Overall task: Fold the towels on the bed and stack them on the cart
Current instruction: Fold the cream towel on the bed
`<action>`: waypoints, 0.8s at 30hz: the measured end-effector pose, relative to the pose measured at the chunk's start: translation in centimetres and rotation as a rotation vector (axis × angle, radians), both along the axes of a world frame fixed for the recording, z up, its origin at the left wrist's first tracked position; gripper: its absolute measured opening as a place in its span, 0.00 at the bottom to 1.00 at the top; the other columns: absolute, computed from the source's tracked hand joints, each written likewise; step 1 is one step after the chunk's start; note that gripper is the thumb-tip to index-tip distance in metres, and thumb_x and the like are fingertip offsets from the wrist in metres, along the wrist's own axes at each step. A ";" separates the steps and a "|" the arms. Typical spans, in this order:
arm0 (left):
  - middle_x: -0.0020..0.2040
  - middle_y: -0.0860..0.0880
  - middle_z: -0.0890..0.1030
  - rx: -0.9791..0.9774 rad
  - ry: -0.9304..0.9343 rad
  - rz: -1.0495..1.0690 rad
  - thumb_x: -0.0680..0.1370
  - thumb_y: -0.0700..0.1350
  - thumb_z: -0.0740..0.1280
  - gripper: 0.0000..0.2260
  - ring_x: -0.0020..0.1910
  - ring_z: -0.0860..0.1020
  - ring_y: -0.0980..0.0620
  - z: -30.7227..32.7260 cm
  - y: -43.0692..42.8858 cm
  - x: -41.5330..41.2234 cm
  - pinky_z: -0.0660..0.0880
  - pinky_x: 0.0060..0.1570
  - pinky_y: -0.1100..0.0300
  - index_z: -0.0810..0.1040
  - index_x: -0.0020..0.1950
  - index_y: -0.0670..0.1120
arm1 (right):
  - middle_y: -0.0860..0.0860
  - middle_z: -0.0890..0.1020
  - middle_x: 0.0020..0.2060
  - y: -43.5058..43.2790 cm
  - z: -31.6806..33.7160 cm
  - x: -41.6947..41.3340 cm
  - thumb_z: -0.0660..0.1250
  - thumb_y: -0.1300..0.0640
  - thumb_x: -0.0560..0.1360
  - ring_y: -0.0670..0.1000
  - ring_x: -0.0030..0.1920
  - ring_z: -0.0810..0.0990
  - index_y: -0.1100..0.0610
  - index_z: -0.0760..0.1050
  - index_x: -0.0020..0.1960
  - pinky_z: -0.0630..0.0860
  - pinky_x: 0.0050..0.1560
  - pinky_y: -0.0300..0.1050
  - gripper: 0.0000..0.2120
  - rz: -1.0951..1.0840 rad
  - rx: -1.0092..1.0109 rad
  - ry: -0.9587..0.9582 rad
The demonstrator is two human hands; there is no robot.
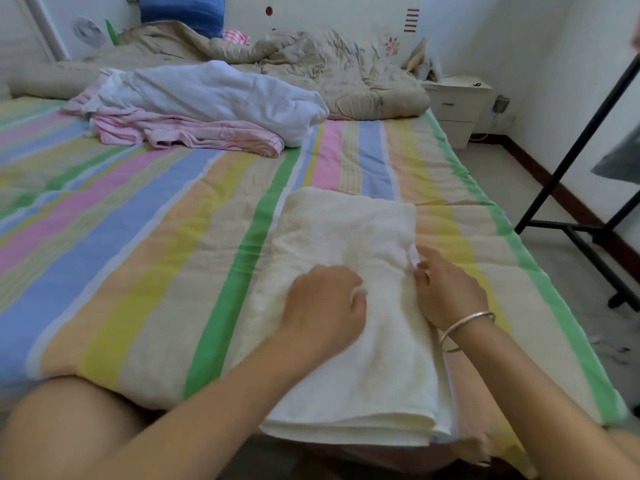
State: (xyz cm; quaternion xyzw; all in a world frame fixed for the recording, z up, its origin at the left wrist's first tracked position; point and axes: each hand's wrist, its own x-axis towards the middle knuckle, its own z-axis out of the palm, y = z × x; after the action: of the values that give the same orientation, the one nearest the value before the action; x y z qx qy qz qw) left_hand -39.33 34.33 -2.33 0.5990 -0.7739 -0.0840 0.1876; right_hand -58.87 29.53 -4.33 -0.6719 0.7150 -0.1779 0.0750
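Our right hand (446,289) pinches the right edge of the one folded cream towel (349,368), with one bracelet (465,328) on its wrist. Our left hand (325,303) rests on top of that towel with fingers bent, and we cannot tell whether it grips. The towel lies at the near edge of the bed (145,244). Farther back we count two loose ones, a white towel (214,95) over a pink towel (194,133), then one quilt (329,67).
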 end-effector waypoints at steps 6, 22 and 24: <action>0.79 0.46 0.57 -0.275 -0.144 0.101 0.80 0.47 0.56 0.26 0.79 0.52 0.49 2.4 -9.4 2.2 0.47 0.76 0.49 0.59 0.78 0.44 | 0.59 0.72 0.69 -3.2 3.0 5.3 0.50 0.48 0.77 0.63 0.69 0.69 0.58 0.71 0.70 0.65 0.68 0.58 0.26 0.302 -0.396 0.128; 0.73 0.44 0.68 -0.039 0.470 0.343 0.78 0.44 0.66 0.24 0.71 0.67 0.44 -3.4 -8.5 7.3 0.63 0.70 0.53 0.67 0.73 0.44 | 0.55 0.77 0.58 -11.6 4.5 9.6 0.51 0.41 0.81 0.58 0.62 0.71 0.57 0.76 0.58 0.67 0.57 0.51 0.24 0.318 -0.059 0.433; 0.64 0.45 0.76 0.142 0.453 0.519 0.74 0.55 0.69 0.27 0.61 0.76 0.44 -3.5 -7.4 9.1 0.72 0.61 0.52 0.68 0.68 0.43 | 0.54 0.74 0.61 -13.3 4.6 10.1 0.59 0.41 0.78 0.56 0.62 0.72 0.54 0.73 0.61 0.69 0.57 0.50 0.20 0.360 -0.006 0.258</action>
State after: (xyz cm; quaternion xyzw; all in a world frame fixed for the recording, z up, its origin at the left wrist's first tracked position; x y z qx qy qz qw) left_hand -30.21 26.90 -5.87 0.7534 -0.5269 -0.2180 0.3274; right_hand -48.78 16.26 0.29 -0.8060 0.5869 -0.0761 0.0115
